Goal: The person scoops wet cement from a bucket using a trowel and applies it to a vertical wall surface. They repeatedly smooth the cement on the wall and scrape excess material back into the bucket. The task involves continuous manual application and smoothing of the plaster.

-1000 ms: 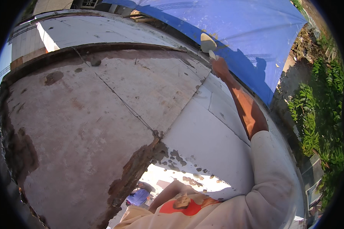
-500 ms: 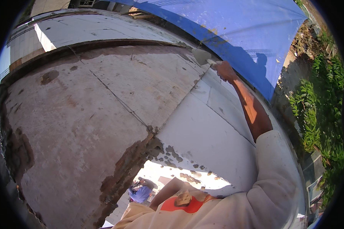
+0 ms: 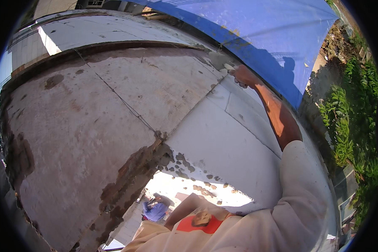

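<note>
My right arm stretches far out, and my right hand [image 3: 244, 76] is closed round the pale handle of a trowel [image 3: 229, 66]. Its grey blade blends with the mortar-coloured surface, at the far corner of a large stained board [image 3: 101, 109]. Whether the blade touches that surface cannot be made out. Wet mortar [image 3: 166, 157] clings along the board's near edge and dots the white block wall [image 3: 227, 143] beside it. Part of my left arm [image 3: 185, 210] shows near my shirt; my left hand is out of sight.
A blue sheet [image 3: 264, 33] spreads beyond my right hand, with shadows on it. Green plants [image 3: 344, 113] grow at the right. A thin wire [image 3: 122, 98] crosses the board. Far below, a person in blue [image 3: 155, 210] bends over. More white blockwork [image 3: 113, 29] lies at the far left.
My right hand and the trowel have shifted slightly to the left and away. The view has moved a little, so the board sits slightly further left. My grip is unchanged.
</note>
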The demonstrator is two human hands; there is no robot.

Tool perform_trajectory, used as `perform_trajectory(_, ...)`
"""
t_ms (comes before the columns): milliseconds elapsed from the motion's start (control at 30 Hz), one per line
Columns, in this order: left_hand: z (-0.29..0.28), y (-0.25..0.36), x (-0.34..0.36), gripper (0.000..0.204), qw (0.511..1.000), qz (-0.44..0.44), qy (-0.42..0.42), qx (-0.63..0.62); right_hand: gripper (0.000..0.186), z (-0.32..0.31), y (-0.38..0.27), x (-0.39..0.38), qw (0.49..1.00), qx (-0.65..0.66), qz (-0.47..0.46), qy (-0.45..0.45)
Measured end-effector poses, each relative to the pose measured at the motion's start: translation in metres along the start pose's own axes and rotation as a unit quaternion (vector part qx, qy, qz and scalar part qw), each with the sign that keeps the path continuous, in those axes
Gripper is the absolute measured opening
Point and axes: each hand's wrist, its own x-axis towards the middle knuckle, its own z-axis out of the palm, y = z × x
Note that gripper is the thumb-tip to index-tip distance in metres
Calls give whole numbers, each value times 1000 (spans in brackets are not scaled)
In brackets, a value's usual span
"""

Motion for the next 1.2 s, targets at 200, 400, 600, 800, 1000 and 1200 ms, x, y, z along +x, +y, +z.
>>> perform_trajectory(200, -22, -3, 1, 82, 1000, 0, 10, 1, 28, -17, -17, 0, 986, -33, 66, -152)
perform_trajectory(400, 26, 29, 44, 84, 999, 37, 2, -11, 29, -34, -47, -14, 979, -112, 44, -168)
perform_trajectory(600, 80, 84, 95, 86, 997, 80, 0, 0, 35, -20, -79, -56, 959, 82, -259, 83)
perform_trajectory(800, 103, 101, 106, 87, 996, 86, 4, -9, 43, -50, -152, -128, 989, -88, -98, -62)
perform_trajectory(1000, 106, 109, 117, 89, 995, 101, 7, 0, 43, -49, -132, -125, 955, -95, -280, 1)
perform_trajectory(1200, 105, 117, 132, 91, 994, 106, 22, 3, 34, -49, -164, -142, 972, -92, -207, -63)
